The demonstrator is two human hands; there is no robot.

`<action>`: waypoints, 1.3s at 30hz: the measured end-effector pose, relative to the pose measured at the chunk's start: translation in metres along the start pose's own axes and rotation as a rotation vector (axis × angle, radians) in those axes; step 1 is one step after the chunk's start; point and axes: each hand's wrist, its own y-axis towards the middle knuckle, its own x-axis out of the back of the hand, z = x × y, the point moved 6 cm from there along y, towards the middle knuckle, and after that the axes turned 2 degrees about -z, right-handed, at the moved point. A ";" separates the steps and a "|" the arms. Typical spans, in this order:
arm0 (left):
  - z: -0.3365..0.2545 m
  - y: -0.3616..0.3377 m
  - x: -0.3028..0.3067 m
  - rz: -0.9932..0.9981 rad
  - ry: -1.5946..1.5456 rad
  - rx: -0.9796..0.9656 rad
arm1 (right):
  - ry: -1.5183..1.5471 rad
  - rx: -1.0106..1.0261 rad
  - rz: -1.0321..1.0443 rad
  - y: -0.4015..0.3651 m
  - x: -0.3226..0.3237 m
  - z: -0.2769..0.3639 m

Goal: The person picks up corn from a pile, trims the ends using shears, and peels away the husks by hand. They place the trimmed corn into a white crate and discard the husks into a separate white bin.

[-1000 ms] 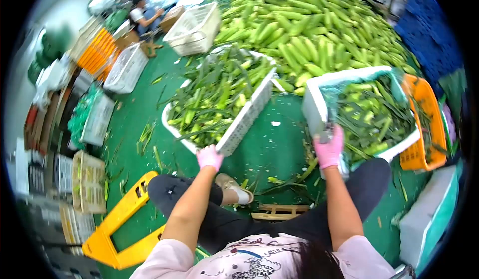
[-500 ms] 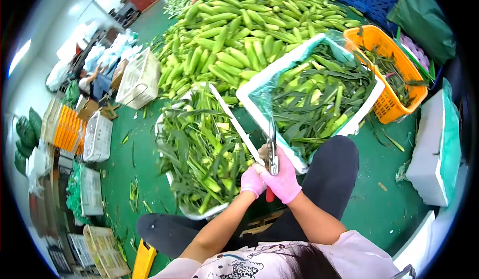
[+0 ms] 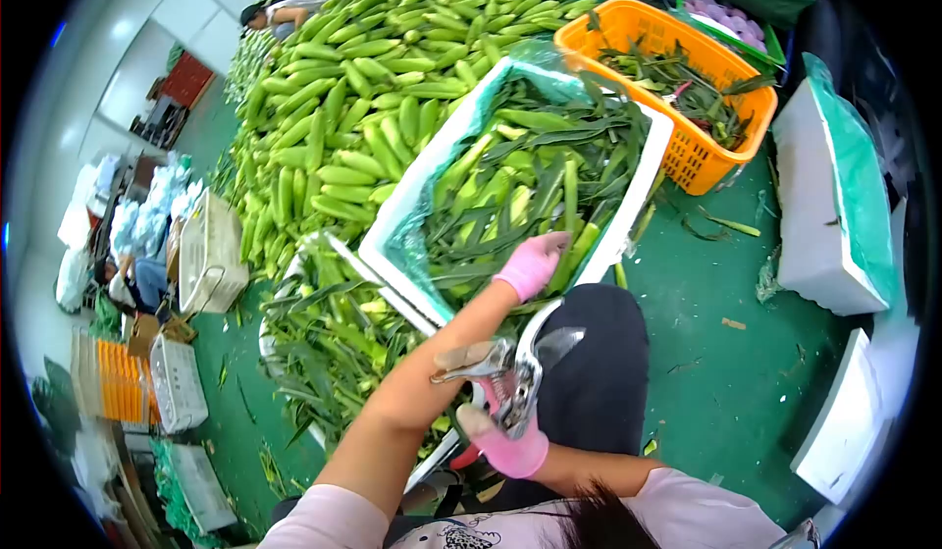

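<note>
My left hand [image 3: 534, 264], in a pink glove, reaches into the white foam box [image 3: 397, 250] lined with green film. Its fingers are curled at an ear of corn [image 3: 583, 252] in green husk; the fingertips are partly hidden. Long dark green leaves [image 3: 549, 156] and more ears fill that box. Close to my lap, my right hand [image 3: 512, 448], in a pink glove, is wrapped round the pruning shears [image 3: 520, 382]. The metal blades of the shears stand apart and point up and right. Red shows on a handle below.
A big heap of corn [image 3: 339, 132] lies beyond the box. On the left is a second container with cut leaves [image 3: 334, 343]. An orange crate [image 3: 711, 152] and a white foam box [image 3: 824, 206] stand on the right. Two other people are farther back.
My left hand has left the shears and moved up into the foam box. My right hand has drawn the shears down towards my lap. The view has turned right.
</note>
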 end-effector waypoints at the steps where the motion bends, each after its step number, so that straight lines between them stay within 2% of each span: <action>1: 0.005 0.013 -0.017 -0.026 0.196 -0.065 | 0.029 0.002 -0.049 0.002 0.005 0.004; 3: 0.017 0.033 -0.043 -0.061 0.001 0.052 | 0.137 -0.003 -0.124 0.008 0.015 0.014; 4: 0.022 0.047 -0.050 -0.069 0.000 0.064 | 0.205 -0.036 -0.131 0.007 0.017 0.009; 5: 0.029 0.059 -0.051 -0.084 0.003 0.086 | 0.184 0.028 -0.137 0.009 0.021 0.005; 6: 0.012 0.062 -0.048 -0.035 0.061 0.196 | 0.255 0.006 -0.187 0.009 0.025 -0.006; 7: 0.003 0.061 -0.046 -0.148 0.440 0.050 | 0.335 -0.021 -0.227 0.010 0.024 -0.013; 8: 0.004 0.058 -0.049 -0.131 0.465 0.058 | 0.234 -0.032 -0.217 0.009 0.027 -0.016; 9: -0.001 0.057 -0.047 -0.122 0.493 0.058 | 0.379 -0.151 -0.222 0.012 0.027 -0.012; 10: -0.005 0.053 -0.044 -0.174 0.445 0.027 | 0.526 -0.271 -0.244 0.015 0.027 -0.009; 11: -0.014 0.047 -0.040 -0.193 0.429 -0.106 | 0.416 -0.056 -0.235 0.021 0.029 -0.010; 13: -0.041 0.007 -0.014 -0.166 0.021 0.008 | 0.356 -0.101 -0.252 0.018 0.024 -0.015; 14: -0.036 -0.012 0.002 -0.205 -0.215 -0.020 | 0.353 -0.238 -0.201 0.016 0.024 -0.010; 15: -0.030 -0.031 0.017 -0.239 -0.445 -0.053 | 0.371 -0.240 -0.184 0.015 0.020 -0.010; 16: -0.030 -0.050 0.024 -0.213 -0.418 -0.128 | 0.388 -0.244 -0.168 0.015 0.017 -0.010; 17: -0.020 -0.067 0.010 -0.136 -0.405 0.014 | 0.425 -0.130 -0.167 0.014 0.008 -0.019; 18: 0.016 -0.069 -0.004 -0.021 -0.220 0.063 | 0.462 -0.134 -0.090 0.013 0.000 -0.028; 19: 0.052 -0.071 -0.013 0.089 -0.035 0.117 | 0.374 -0.271 -0.024 0.011 -0.005 -0.023; 21: -0.003 -0.077 0.008 0.032 -0.226 0.164 | 0.379 -0.142 -0.035 0.006 -0.018 -0.032; 22: 0.010 -0.072 0.020 -0.193 -0.316 0.025 | 0.346 -0.108 -0.013 0.003 -0.020 -0.037; 23: 0.048 -0.065 0.038 -0.400 -0.587 0.071 | 0.290 -0.166 -0.071 -0.005 -0.017 -0.034; 25: -0.019 -0.107 0.109 -0.719 -1.069 -0.143 | 0.233 -0.185 -0.074 -0.004 -0.012 -0.010; 26: -0.037 -0.131 0.142 -0.732 -1.024 -0.260 | 0.154 -0.107 -0.061 -0.007 -0.008 -0.008; 27: -0.059 -0.168 0.169 -0.817 -0.919 -0.211 | 0.082 -0.021 -0.040 -0.009 -0.004 -0.008; 29: -0.083 -0.230 0.207 -0.851 -0.773 -0.357 | -0.020 -0.053 -0.010 -0.015 -0.009 -0.014; 31: -0.097 -0.294 0.222 -0.834 -0.661 -0.356 | -0.036 -0.196 0.163 -0.015 -0.032 -0.008; 33: -0.087 -0.349 0.229 -0.868 -0.524 -0.239 | -0.267 -0.086 0.363 -0.010 -0.055 -0.009; 35: -0.069 -0.394 0.230 -0.936 -0.328 -0.106 | -0.555 0.199 0.510 0.002 -0.085 -0.005; 37: -0.060 -0.424 0.218 -0.947 -0.237 0.052 | -0.670 0.219 0.579 0.013 -0.111 -0.014; 39: -0.058 -0.441 0.206 -0.909 -0.167 0.113 | -0.772 0.162 0.691 0.024 -0.134 -0.029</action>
